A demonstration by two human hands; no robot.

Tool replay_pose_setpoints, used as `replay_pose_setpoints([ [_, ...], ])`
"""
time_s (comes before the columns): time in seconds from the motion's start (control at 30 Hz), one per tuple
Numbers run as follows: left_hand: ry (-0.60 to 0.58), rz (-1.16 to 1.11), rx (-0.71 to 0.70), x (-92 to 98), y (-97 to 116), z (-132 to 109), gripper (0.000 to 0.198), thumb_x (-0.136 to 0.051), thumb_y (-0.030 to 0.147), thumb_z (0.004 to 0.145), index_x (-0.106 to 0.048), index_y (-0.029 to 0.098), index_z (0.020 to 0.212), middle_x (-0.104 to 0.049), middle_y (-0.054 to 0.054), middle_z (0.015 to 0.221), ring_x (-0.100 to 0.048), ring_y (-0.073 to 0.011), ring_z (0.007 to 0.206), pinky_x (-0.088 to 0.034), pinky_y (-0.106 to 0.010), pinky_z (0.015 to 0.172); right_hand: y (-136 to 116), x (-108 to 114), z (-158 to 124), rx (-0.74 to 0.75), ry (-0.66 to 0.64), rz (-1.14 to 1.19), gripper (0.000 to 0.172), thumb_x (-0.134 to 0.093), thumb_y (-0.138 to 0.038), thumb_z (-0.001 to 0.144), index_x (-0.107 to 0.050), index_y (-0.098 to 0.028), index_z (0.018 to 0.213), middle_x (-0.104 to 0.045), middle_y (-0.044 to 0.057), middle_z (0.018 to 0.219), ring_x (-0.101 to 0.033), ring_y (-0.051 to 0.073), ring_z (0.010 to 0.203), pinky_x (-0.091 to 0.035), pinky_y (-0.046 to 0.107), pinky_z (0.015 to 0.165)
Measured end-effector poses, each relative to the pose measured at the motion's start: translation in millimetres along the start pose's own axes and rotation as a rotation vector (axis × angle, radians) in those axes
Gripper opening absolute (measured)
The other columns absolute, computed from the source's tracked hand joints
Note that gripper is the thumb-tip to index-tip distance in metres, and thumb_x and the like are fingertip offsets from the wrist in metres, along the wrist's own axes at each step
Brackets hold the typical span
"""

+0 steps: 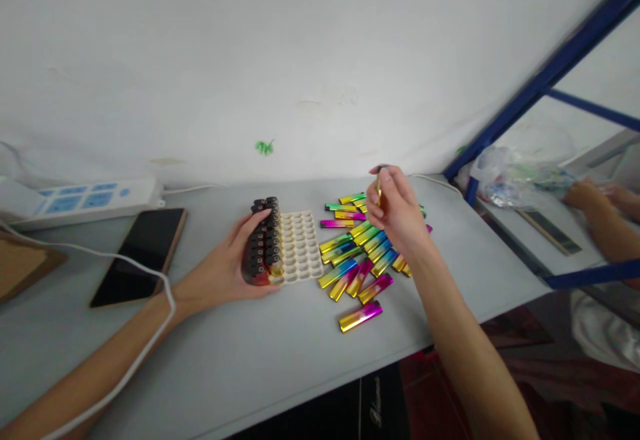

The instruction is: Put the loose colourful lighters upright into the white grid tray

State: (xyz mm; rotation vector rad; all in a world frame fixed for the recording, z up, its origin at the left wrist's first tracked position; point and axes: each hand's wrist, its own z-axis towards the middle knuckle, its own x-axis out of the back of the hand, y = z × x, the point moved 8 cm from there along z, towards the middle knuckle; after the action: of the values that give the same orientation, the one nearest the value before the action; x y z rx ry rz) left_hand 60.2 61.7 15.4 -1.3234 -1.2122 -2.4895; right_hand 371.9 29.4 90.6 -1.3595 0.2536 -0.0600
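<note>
Off-white tray (pixel 301 247) with rows of oval holes lies on the grey table. Several black-topped lighters (pixel 265 240) stand upright in its left part, with reddish and yellow bodies showing below. My left hand (pixel 235 257) is closed around the tray's left side, thumb over the black tops, other fingers mostly hidden. Raised above a loose pile of shiny lighters (pixel 357 247), my right hand (pixel 395 203) pinches one gold lighter (pixel 379 190) with a dark top. The pile's colours fade between gold, green, blue and magenta. A single gold-magenta lighter (pixel 360 317) lies nearer the front edge.
A dark phone (pixel 140 253) and a white power strip (pixel 95 200) lie at the left. A white cable (pixel 167 293) crosses over my left forearm. Blue metal frame (pixel 520 113) borders the right, and beyond it are another person's hands (pixel 585 197) and plastic bags (pixel 493 170).
</note>
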Motion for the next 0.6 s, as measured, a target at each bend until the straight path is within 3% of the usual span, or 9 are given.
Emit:
replay_pose_setpoints([
  [0.1,0.009,-0.006,-0.004,-0.1,1.6,0.8,0.134,-0.1,0.053,0.075,-0.022,0.035,0.183,-0.042,-0.019,0.182,-0.051,-0.0492,0.164,-0.045,-0.067,0.137,19.9,-48.0,-0.7,-0.072,-0.172,0.029,0.05,-0.078,-0.076,0.098,-0.058,-0.032,0.11,-0.045,-0.01,0.072,-0.031,0.01,0.053,-0.025,0.024,0.045],
  [0.2,0.028,-0.007,0.002,1.8,4.6,1.5,0.135,-0.101,0.051,0.072,-0.025,0.034,0.183,-0.046,-0.018,0.18,-0.053,-0.0493,0.163,-0.046,-0.067,0.136,45.2,-67.4,-5.5,-0.106,-0.208,0.012,0.055,-0.076,-0.081,0.096,-0.058,-0.03,0.106,-0.042,-0.01,0.069,-0.032,0.01,0.053,-0.025,0.024,0.047],
  [0.37,0.025,0.001,-0.015,2.1,5.1,0.4,0.136,-0.102,0.049,0.072,-0.024,0.036,0.183,-0.047,-0.017,0.18,-0.053,-0.049,0.163,-0.047,-0.067,0.136,65.5,-73.4,-16.5,-0.067,-0.266,-0.101,0.055,-0.07,-0.082,0.1,-0.06,-0.028,0.104,-0.053,-0.007,0.071,-0.047,0.014,0.061,-0.041,0.028,0.056],
  [0.5,0.009,0.023,-0.039,0.3,3.7,-1.2,0.136,-0.099,0.051,0.077,-0.015,0.038,0.184,-0.041,-0.018,0.182,-0.049,-0.0483,0.166,-0.046,-0.068,0.136,61.9,-68.9,-17.8,0.021,-0.312,-0.212,0.047,-0.062,-0.074,0.109,-0.065,-0.027,0.107,-0.068,-0.001,0.084,-0.06,0.017,0.07,-0.054,0.033,0.067],
  [0.6,0.01,0.021,-0.017,1.1,3.3,-0.9,0.136,-0.1,0.051,0.075,-0.018,0.036,0.183,-0.042,-0.019,0.181,-0.051,-0.0491,0.164,-0.047,-0.067,0.136,49.5,-52.2,-13.9,0.184,-0.27,-0.502,0.034,-0.066,-0.059,0.112,-0.076,-0.026,0.114,-0.075,0.006,0.104,-0.071,0.023,0.092,-0.063,0.04,0.085],
])
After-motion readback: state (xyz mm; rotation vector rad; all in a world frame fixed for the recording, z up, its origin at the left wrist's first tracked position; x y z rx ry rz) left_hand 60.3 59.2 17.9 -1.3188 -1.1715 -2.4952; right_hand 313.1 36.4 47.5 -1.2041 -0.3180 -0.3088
